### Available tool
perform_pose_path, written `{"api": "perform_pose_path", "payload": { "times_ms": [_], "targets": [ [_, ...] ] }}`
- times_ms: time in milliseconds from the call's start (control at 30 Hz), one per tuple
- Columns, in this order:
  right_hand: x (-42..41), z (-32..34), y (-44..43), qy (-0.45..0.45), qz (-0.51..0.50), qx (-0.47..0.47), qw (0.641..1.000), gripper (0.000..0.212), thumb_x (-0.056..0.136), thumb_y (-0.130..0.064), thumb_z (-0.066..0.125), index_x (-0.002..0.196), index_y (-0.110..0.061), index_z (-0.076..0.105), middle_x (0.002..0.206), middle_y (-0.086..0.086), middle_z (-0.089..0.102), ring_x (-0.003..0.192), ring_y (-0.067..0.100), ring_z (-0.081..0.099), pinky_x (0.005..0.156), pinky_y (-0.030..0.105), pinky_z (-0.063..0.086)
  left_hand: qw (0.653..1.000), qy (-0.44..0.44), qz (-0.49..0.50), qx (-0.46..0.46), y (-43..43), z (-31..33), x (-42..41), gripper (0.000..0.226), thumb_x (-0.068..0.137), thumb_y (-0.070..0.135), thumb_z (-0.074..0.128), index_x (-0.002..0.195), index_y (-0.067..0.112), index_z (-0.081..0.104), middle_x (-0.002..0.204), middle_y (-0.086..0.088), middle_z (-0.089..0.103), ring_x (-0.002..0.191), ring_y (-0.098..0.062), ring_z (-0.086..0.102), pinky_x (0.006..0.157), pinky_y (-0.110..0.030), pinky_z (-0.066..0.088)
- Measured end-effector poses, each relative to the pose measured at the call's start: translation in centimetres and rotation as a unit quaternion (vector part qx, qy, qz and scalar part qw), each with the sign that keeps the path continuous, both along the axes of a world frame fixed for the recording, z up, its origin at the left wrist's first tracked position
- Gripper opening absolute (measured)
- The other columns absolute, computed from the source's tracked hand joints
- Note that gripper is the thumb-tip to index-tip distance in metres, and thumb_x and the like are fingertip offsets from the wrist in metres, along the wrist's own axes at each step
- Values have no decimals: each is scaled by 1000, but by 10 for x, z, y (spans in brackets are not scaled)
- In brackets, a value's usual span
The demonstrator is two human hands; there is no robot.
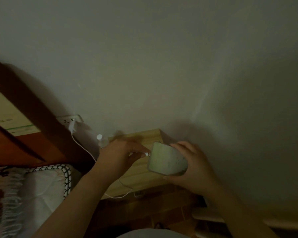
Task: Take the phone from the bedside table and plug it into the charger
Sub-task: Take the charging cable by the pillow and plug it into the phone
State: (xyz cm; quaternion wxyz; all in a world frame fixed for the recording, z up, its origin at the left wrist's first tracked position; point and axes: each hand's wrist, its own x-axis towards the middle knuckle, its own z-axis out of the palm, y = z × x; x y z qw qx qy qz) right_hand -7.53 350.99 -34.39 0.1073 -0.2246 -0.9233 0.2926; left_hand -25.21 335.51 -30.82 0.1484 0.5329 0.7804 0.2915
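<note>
My right hand (194, 165) grips a phone (167, 159) in a pale green case, back side up, above the light wooden bedside table (141, 176). My left hand (120, 155) pinches the white cable plug (147, 154), whose tip touches the phone's left edge. The white cable (83, 146) runs from a charger brick (71, 126) in the wall socket (67, 119), passes behind my left wrist and loops over the table's front edge. The room is dim.
A small white bottle (101, 139) stands at the table's back left corner. To the left is a dark wooden headboard (33, 107) and a bed with a patterned pillow (41, 182). Brown tiled floor (144, 215) lies below the table. A bare wall rises behind.
</note>
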Motion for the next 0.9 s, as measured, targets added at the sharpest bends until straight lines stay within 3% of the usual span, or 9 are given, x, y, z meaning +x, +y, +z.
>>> {"api": "perform_pose_path", "payload": {
  "times_ms": [100,267,400,533,600,633,667,733,900],
  "targets": [
    [9,0,9,-3,-14,7,1000,89,50,-68,69,127,-33,41,120,-15,42,108,10,37,87,33,38,1000,4,-6,-11,12,2,5,16,79,22,68,90,34,72,93,10,72,81,-8,64,68,-29,52],
    [13,1,10,8,-24,3,1000,89,50,-64,71,127,-27,47,122,-9,46,110,15,40,89,35,38,999,13,-17,-29,18,6,6,15,78,22,69,88,34,73,91,8,72,75,-3,61,64,-11,40],
    [13,3,3,31,-23,-27,999,86,52,-57,76,126,-24,48,121,-11,44,108,10,39,88,31,35,999,2,-13,-30,14,9,6,16,78,21,69,89,32,72,90,12,71,71,-1,59,65,-15,43],
    [12,1,-2,33,-26,-56,998,85,54,-52,79,128,-25,46,123,-11,41,107,4,34,89,28,32,999,-18,22,-25,8,8,8,18,76,25,72,91,30,65,85,16,69,69,2,59,73,6,24],
    [8,1,-4,27,-27,-56,998,86,54,-53,78,129,-25,45,125,-11,41,109,4,33,90,28,33,999,-31,27,-19,4,8,5,13,76,23,71,87,29,67,86,12,71,70,-1,60,73,10,19],
    [5,1,-6,24,-26,-58,998,87,54,-55,77,129,-26,45,124,-11,40,109,5,33,91,28,33,999,-34,23,-17,1,8,3,11,76,23,71,86,28,69,88,11,72,71,-1,60,78,5,27],
    [2,0,-8,21,-25,-62,998,88,53,-57,75,130,-27,44,124,-12,39,110,6,34,91,28,33,999,-39,22,-17,-1,8,0,12,77,23,70,88,27,70,90,10,72,73,-1,60,81,-9,41],
    [-5,0,-11,18,-20,-66,997,89,52,-61,71,130,-29,43,123,-14,38,112,9,34,92,30,34,998,-50,31,-16,-7,9,-5,14,78,23,69,91,26,72,92,8,72,77,-2,61,75,-32,52],
    [-23,1,-18,22,-4,-56,998,87,52,-61,72,129,-30,44,118,-19,37,111,7,35,92,35,37,998,-41,45,-2,-17,8,-21,14,76,22,71,89,27,74,87,3,73,74,-8,62,70,-36,52]
  ]
}}
